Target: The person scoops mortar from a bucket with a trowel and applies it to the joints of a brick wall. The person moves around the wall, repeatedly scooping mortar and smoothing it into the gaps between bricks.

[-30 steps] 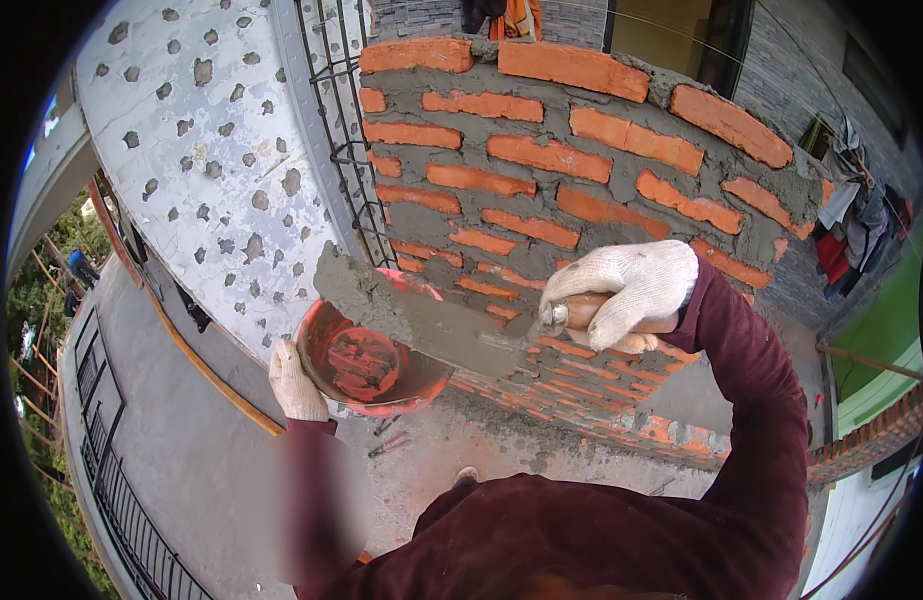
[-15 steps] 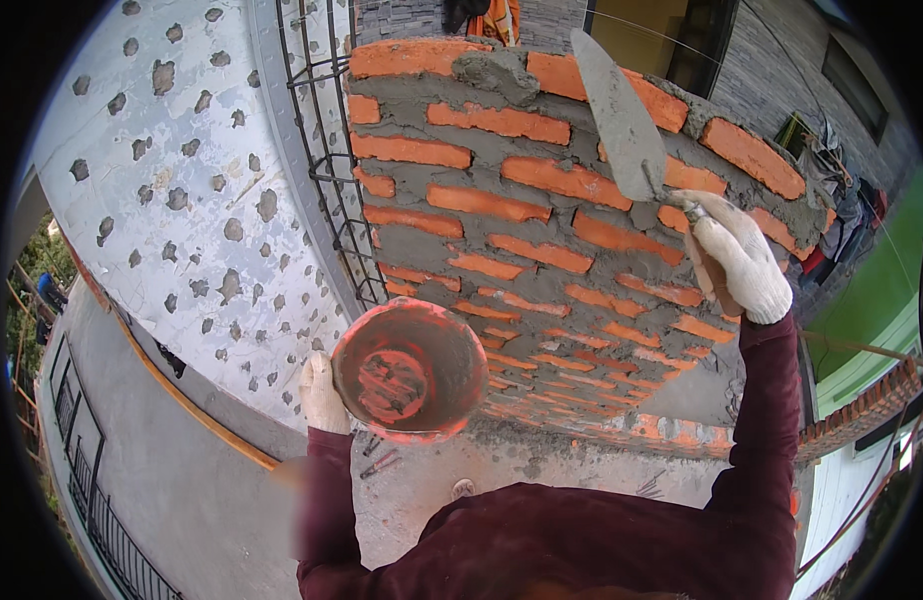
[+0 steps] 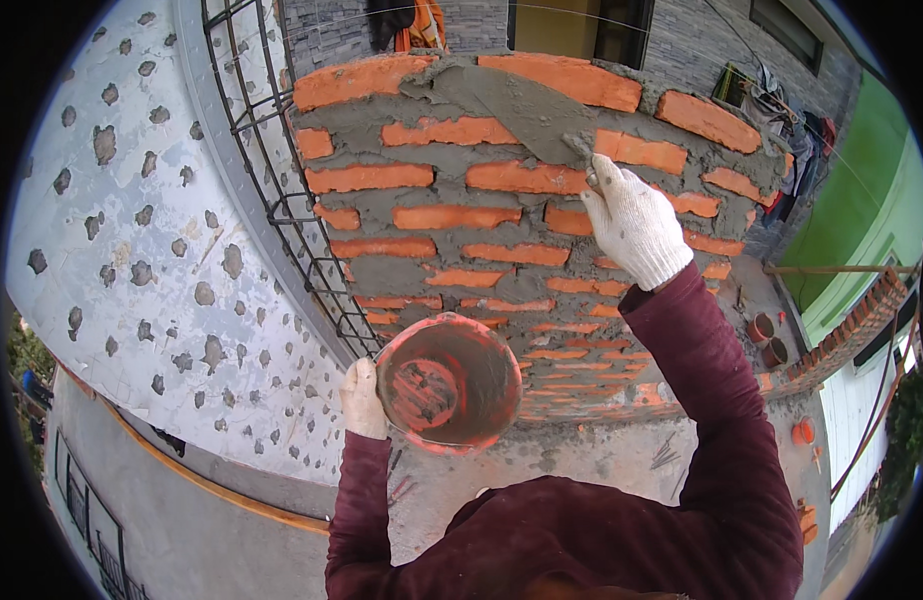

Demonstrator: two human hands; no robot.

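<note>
In a white glove, my right hand [image 3: 637, 222] grips the handle of a mortar-coated trowel [image 3: 527, 112]. Its blade lies against the upper part of the brick wall [image 3: 452, 217], over the mortar joint between two bricks of the top course. My left hand [image 3: 364, 400], gloved too, holds a red bucket [image 3: 450, 383] by its rim, tilted so that its inside shows. Grey mortar smears coat the bucket's walls and bottom. Orange bricks with thick grey joints make up the wall.
A rebar cage [image 3: 282, 190] rises between the brick wall and a pitted white wall [image 3: 152, 230]. Tools [image 3: 400, 490] lie on the concrete floor by my left arm. Two small buckets [image 3: 767, 340] stand right of the wall. Clothes [image 3: 782, 120] hang at the far right.
My right hand has brought the trowel left and down, from raised above the bricks to flat against the joint. My view has shifted right; the bucket stays in my left hand.
</note>
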